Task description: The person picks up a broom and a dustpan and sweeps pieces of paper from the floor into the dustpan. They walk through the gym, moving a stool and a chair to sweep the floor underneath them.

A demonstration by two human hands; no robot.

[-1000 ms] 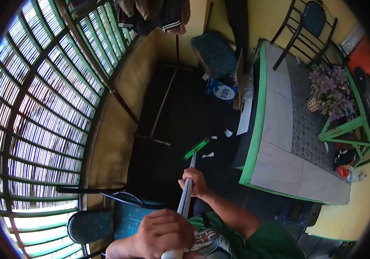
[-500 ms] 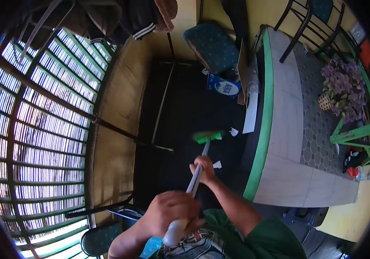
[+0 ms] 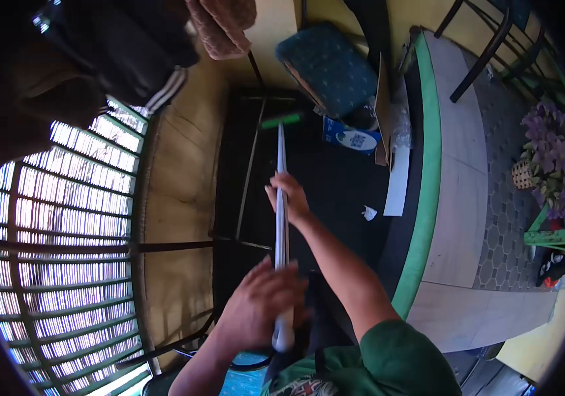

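A broom with a long pale handle [image 3: 282, 231] stretches away from me, its green head [image 3: 282, 121] on the dark floor near the far wall. My right hand [image 3: 290, 197] is closed around the middle of the handle. Nearer to me, my left hand [image 3: 259, 300] lies across the upper handle, its fingers curled over it and partly blurred. The rounded handle end [image 3: 283, 336] sticks out below my left hand. A crumpled white scrap [image 3: 369, 212] lies on the floor to the right of the broom.
A blue patterned cushion [image 3: 328, 69] leans at the back above a blue box [image 3: 351, 136], beside cardboard [image 3: 382, 112]. A green-edged tiled ledge [image 3: 421, 218] runs along the right. Barred window [image 3: 71, 218] on the left; clothes [image 3: 117, 53] hang above. A metal bar [image 3: 173, 246] juts from the left.
The broom head has moved away from me and left, toward the far wall. My right hand has reached farther forward with the handle. The view has shifted, and the hanging clothes fill more of it.
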